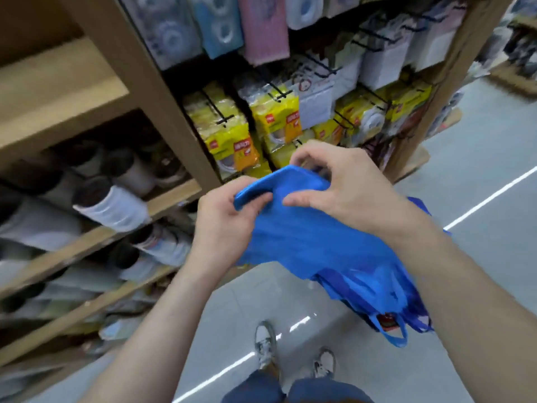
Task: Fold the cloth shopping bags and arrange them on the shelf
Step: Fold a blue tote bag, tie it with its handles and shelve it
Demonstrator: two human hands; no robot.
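Matt blue cloth bag (313, 242), wooden shelf (58, 94), glossy floor (479, 170).

- Honestly nothing readable here, it's all too blurry.
- The yellow packets (229, 132) on the hooks have small red tags (213, 144) with white print and orange panels (246, 154) with red characters, but I can't make any out.

A: Can you read the yellow packets (229, 141)?
B: No, the print is blurred. The rolls (113, 205) on the shelf (174, 196) smear too — and the right forearm (450, 286) hides part of the blue bag (305, 242).
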